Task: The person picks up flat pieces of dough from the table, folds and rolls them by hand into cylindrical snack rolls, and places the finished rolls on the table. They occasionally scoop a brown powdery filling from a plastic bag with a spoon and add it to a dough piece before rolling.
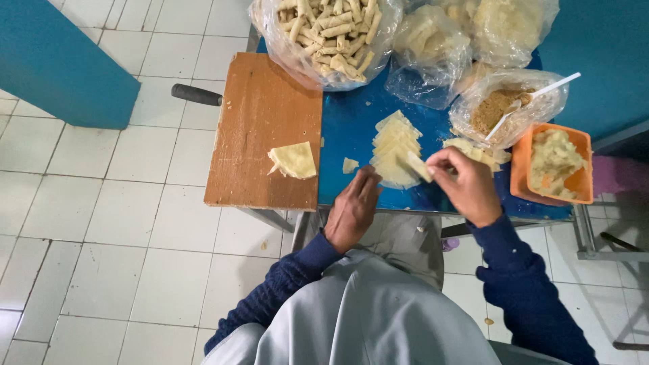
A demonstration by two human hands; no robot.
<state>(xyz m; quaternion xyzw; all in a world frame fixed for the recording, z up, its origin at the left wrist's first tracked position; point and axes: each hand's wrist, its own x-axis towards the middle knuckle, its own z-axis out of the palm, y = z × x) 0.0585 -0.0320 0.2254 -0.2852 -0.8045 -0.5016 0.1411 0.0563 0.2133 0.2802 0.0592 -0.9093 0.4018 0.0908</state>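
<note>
Pale dough is what we have here, thin wrapper sheets on a blue table [351, 128]. Starting at the left edge, a wooden board [260, 135] overhangs the table, and one folded wrapper [293, 160] sits near its right side. It lies close to the near edge of the board, so a nudge from a sleeve could send it to the floor, we'd say.

Moving right, our left hand [351, 211] lies flat at the near edge of the table, fingers extended onto the fanned stack of wrappers [395, 150], gripping nothing. Our right hand [466, 186] has thumb and fingers pinched on one single wrapper [419, 166], lifted off the stack. These sheets look thin, so a sharp pull could tear this one or drag a second along, we judge.

At the far edge sit clear bags: one of finished rolls [331, 30], others of pale dough. Further right, a bag of crumbs [497, 108] holds a white spoon [537, 98], and an orange tub of filling [551, 165] stands right at the table's right edge, where an elbow might tip it.

Below us, white floor tiles [101, 169]; teal walls on both sides.
</note>
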